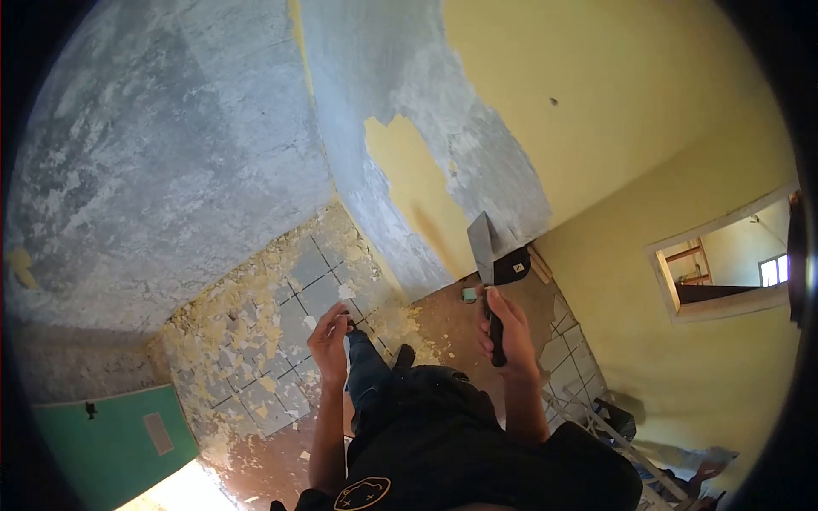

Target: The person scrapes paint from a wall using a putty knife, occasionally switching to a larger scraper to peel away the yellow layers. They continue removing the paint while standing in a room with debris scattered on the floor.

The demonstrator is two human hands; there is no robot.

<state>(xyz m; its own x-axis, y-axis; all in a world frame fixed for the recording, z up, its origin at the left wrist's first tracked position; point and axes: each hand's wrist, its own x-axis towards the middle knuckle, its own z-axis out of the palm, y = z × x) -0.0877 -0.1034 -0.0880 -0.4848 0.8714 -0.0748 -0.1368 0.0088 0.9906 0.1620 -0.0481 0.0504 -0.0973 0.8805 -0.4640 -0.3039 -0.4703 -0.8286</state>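
Observation:
My right hand (509,330) is closed around the black handle of a scraper (481,243), whose wide metal blade points up toward the wall. The blade appears near the lower edge of a remaining yellow paint patch (411,166) on the grey, stripped wall (341,85); whether it touches cannot be made out. My left hand (329,339) hangs at the left of my body, fingers curved and partly apart, with nothing visible in it.
Paint flakes lie over the tiled floor (294,341). A black bag-like item (512,266) and a small green box (469,295) sit by the wall. A ladder (630,451) stands lower right, near another person's hand (709,470). A green door (119,447) is at left.

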